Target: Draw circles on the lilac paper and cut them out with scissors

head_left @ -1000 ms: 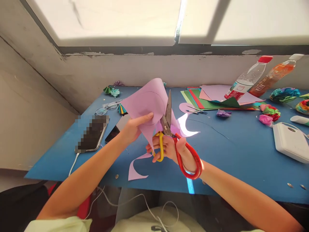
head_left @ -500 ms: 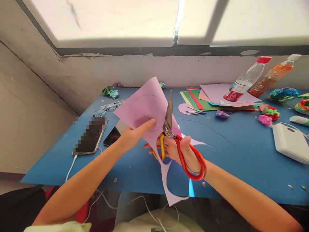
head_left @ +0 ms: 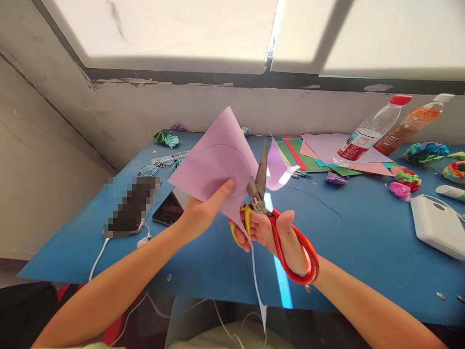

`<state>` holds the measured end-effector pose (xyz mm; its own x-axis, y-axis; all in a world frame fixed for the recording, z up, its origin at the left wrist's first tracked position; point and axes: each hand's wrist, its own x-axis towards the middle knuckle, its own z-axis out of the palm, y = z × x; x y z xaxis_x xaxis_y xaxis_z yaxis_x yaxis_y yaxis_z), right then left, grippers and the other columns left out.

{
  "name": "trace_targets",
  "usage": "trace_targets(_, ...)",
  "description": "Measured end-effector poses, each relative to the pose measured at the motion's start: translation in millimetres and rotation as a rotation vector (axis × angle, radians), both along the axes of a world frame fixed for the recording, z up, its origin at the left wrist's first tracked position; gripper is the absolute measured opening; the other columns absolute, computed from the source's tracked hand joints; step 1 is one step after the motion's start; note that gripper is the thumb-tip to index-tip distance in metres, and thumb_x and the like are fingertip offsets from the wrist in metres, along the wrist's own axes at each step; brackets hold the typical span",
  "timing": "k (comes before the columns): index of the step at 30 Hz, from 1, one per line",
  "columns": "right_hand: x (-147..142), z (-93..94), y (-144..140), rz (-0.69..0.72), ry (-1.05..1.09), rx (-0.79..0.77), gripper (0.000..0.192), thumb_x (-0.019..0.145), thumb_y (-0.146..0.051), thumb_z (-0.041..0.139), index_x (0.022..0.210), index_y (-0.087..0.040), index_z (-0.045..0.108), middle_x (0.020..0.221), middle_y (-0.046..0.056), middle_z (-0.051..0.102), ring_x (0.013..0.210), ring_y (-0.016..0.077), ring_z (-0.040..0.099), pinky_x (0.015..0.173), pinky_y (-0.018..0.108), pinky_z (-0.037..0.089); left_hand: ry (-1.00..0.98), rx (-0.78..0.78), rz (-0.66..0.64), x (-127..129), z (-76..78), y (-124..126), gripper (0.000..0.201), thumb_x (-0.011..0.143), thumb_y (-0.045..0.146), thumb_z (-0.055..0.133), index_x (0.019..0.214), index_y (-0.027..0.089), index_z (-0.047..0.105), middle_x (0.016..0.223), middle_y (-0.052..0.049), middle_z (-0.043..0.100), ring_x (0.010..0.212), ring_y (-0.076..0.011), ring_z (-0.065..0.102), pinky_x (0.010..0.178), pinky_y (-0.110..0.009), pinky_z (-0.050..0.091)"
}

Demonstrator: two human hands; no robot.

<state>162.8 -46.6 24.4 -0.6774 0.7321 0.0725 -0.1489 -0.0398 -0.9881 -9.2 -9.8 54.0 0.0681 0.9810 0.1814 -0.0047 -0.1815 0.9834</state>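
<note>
1. Two hands work above the blue table; far left I see a phone and glasses.
2. My left hand pinches the purple sheet, thumb pressed on its pencilled circle, holding it raised over the table.
3. My right hand is closed round the scissors, blades parted at the sheet's right edge, a cut strip hanging below.
4. Right of that lie coloured papers and two bottles; their labels are too small to read.
</note>
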Motion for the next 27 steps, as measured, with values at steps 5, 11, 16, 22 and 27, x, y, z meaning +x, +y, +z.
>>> trace_targets(5, -1.7, -3.7, 3.3, -0.098, -0.03, 0.002, 0.082, 0.067, -0.092, 0.02, 0.093, -0.019, 0.047, 0.082, 0.005, 0.042, 0.071, 0.018, 0.041, 0.067, 0.035, 0.038, 0.014, 0.0, -0.046, -0.7, -0.4, -1.2, 0.034, 0.08, 0.045, 0.068, 0.103, 0.021, 0.07, 0.103, -0.005, 0.072, 0.103, -0.0244, 0.065, 0.086, -0.032, 0.055)
trace_targets(11, -1.8, 4.0, 1.3, -0.024, 0.024, -0.137, 0.091, 0.062, -0.096, 0.018, 0.098, -0.019, 0.049, 0.08, 0.004, 0.044, 0.068, 0.0177, 0.041, 0.07, 0.038, 0.036, 0.062, 0.11, 0.011, -3.8, 1.7, 3.1, 0.03, 0.084, 0.044, 0.063, 0.102, 0.02, 0.069, 0.102, -0.003, 0.072, 0.104, -0.0219, 0.064, 0.086, -0.031, 0.054)
trace_targets(16, 1.6, 9.0, -0.9, 0.024, -0.05, -0.223, 0.095, 0.063, -0.095, 0.018, 0.102, -0.017, 0.055, 0.09, 0.006, 0.044, 0.075, 0.0172, 0.045, 0.074, 0.037, 0.041, 0.316, 0.081, -0.092, -26.8, 15.5, 20.0, 0.036, 0.081, 0.045, 0.066, 0.108, 0.02, 0.067, 0.112, -0.003, 0.07, 0.106, -0.0219, 0.061, 0.089, -0.034, 0.052)
trace_targets(22, -1.8, 7.5, 0.8, 0.098, 0.005, -0.28, 0.098, 0.066, -0.093, 0.011, 0.106, -0.015, 0.056, 0.083, 0.008, 0.051, 0.067, 0.0171, 0.046, 0.071, 0.038, 0.043, 0.536, 0.134, -0.137, -44.6, 22.5, 28.5, 0.044, 0.083, 0.048, 0.062, 0.121, 0.025, 0.06, 0.119, -0.001, 0.066, 0.112, -0.023, 0.058, 0.094, -0.036, 0.05)
trace_targets(27, -2.4, -1.8, -0.3, 0.01, -0.05, -0.187, 0.092, 0.064, -0.095, 0.021, 0.105, -0.02, 0.056, 0.085, 0.006, 0.05, 0.071, 0.0197, 0.047, 0.074, 0.039, 0.04, 0.519, 0.031, -0.186, -35.1, 17.0, 23.4, 0.047, 0.082, 0.055, 0.058, 0.12, 0.025, 0.06, 0.12, -0.002, 0.065, 0.116, -0.0252, 0.057, 0.098, -0.039, 0.049)
